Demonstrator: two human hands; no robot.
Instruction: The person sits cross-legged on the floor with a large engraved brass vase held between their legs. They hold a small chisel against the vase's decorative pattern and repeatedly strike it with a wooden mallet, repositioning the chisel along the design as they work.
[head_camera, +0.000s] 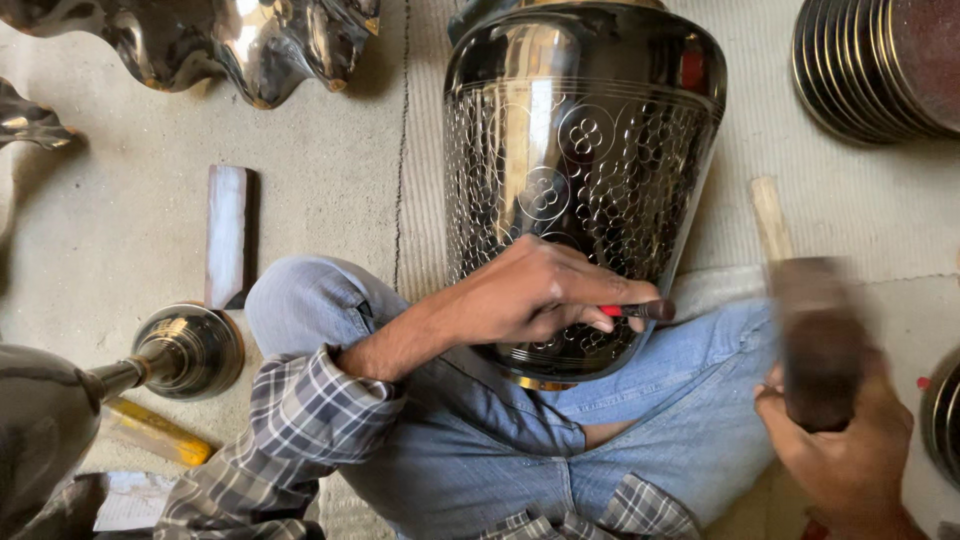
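Observation:
A large dark polished metal vase (585, 130) with an engraved floral and dotted pattern lies between my knees, its narrow end toward me. My left hand (530, 295) rests on the vase's lower side and grips a thin chisel with a red band (640, 311), tip pointing right. My right hand (850, 450) holds a dark wooden mallet (815, 335), blurred by motion, to the right of the chisel's end and apart from it. My jeans-clad legs (480, 440) cradle the vase.
Shiny wavy metal pieces (240, 40) lie at the top left. A stack of metal plates (880, 60) sits top right. A goblet-shaped metal piece (185, 350), a wooden block (227, 235) and a yellow tool (160, 432) lie left. A wooden stick (771, 220) lies right.

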